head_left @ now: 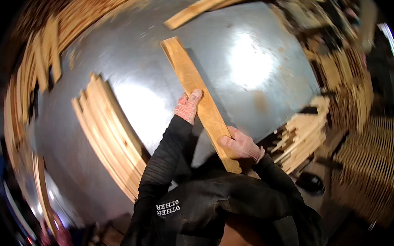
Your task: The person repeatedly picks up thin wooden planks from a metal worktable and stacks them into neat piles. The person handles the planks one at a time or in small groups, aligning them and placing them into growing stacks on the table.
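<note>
A long, flat wooden board (186, 73) is held lengthwise in front of my body, its far end pointing away over the metal table. My left hand (189, 106), in a pinkish knitted glove, grips the board's left edge near its middle with the thumb on top. Closer to my body, my right hand (240, 143) in a similar glove closes on the right edge, thumb also lying on the upper face. The fingers beneath the board are hidden. To the left of my left arm lies a row of pale wooden strips (108, 124) side by side on the table.
The shiny grey metal table (153, 16) spreads before me. Two boards (216, 3) lie at its far edge. Stacked planks (76, 24) line the far left. Right of me are a pile of strips (300, 136) and a large wood stack (369, 166). A person's pinkish hand shows at lower left.
</note>
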The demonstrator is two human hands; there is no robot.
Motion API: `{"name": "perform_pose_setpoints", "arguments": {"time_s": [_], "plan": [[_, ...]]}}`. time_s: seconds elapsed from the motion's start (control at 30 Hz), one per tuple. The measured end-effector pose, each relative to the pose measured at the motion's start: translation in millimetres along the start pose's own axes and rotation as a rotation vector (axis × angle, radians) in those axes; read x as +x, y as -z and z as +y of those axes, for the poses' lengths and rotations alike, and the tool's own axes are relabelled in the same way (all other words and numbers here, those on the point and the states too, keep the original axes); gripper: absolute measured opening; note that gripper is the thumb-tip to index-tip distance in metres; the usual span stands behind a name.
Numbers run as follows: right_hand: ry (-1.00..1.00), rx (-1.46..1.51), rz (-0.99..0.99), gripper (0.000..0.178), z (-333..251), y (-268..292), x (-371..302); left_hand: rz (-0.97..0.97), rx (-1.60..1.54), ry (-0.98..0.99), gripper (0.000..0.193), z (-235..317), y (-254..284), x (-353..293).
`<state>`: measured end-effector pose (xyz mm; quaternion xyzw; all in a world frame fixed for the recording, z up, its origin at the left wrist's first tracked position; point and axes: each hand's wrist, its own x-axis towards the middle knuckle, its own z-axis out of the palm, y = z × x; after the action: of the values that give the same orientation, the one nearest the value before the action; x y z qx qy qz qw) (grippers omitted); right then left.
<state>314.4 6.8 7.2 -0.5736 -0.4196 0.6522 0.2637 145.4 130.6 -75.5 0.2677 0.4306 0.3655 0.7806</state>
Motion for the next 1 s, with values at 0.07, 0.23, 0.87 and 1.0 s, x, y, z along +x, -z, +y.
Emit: {"name": "perform_pose_setpoints", "arguments": {"time_s": [0.07,0.23,0.87,1.0], "plan": [[0.081,0.181,0.244,0.048,25,-7,-28,-0.130,0.624,-0.162,0.043,-7,8,21],[0.129,-0.201,1.164,0.041,147,25,-130,-0.248,1.097,-0.257,0.031,6,58,113],[-0.816,-0.092,1.463,0.062,473,273,-281,0.748,2.187,-0.206,0.076,174,50,292],[-0.924,-0.703,0.973,0.055,480,228,-367,0.085,1.771,-0.213,0.068,128,-28,330]]}}
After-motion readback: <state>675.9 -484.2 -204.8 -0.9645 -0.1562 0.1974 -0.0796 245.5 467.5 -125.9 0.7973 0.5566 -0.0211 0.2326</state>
